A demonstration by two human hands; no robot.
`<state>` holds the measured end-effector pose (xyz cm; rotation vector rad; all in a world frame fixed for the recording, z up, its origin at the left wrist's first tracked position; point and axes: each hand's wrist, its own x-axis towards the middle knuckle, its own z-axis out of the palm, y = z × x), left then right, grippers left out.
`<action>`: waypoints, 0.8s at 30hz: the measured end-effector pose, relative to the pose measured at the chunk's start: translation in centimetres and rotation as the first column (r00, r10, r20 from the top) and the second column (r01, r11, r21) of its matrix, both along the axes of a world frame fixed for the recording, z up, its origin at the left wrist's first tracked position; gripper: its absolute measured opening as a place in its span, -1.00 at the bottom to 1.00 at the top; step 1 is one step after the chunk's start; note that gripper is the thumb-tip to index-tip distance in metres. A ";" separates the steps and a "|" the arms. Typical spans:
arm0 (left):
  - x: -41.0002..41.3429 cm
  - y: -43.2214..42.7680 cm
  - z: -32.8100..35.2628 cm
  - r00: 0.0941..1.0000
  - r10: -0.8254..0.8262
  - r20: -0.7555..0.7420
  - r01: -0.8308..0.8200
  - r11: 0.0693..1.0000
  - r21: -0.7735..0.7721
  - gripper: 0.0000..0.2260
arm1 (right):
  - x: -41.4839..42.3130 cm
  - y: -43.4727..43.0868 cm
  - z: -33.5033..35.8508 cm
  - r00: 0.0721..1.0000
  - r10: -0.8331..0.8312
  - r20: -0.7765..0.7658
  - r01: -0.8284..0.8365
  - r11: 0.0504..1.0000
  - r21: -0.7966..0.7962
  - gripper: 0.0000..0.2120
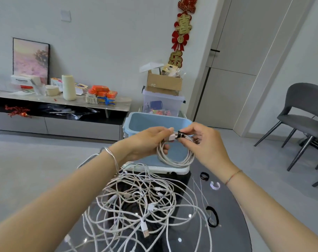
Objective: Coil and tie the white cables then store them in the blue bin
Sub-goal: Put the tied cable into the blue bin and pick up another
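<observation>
A coiled white cable hangs in the air in front of the blue bin. My left hand grips the coil at its top left, next to a white plug. My right hand pinches the coil's top, where a black tie wraps the strands. Below my hands, a loose tangle of several white cables lies on the dark round table. The bin's visible inside shows no cables.
Black ties and a white tie lie on the table's right side. A clear storage box with a cardboard box on top stands behind the bin. A grey chair is at the right, a low cabinet at the left.
</observation>
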<state>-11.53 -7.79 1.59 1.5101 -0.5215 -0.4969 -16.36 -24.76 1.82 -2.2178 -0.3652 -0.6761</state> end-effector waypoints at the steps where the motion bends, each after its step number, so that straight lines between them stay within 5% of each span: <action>1: 1.2 -0.1 0.8 0.997 0.019 0.077 -0.024 0.998 0.063 -0.79 | 1.2 -0.5 0.8 1.000 -0.016 0.001 0.016 1.000 0.002 -0.79; 7: 8.4 -0.6 4.5 0.957 0.009 0.291 -0.097 0.952 0.290 -0.78 | 9.2 -2.4 3.1 0.997 -0.069 -0.022 0.066 0.994 -0.085 -0.92; 15: 19.7 -4.2 2.6 0.936 0.021 0.353 -0.172 0.900 0.401 -0.83 | 18.7 -5.3 0.5 0.992 -0.120 -0.047 0.108 0.973 -0.202 -0.91; 24: 26.8 -8.0 -6.1 0.960 -0.025 0.279 -0.158 0.774 0.614 -0.83 | 22.8 -10.1 -4.1 0.968 -0.174 -0.181 0.171 0.985 -0.033 -0.92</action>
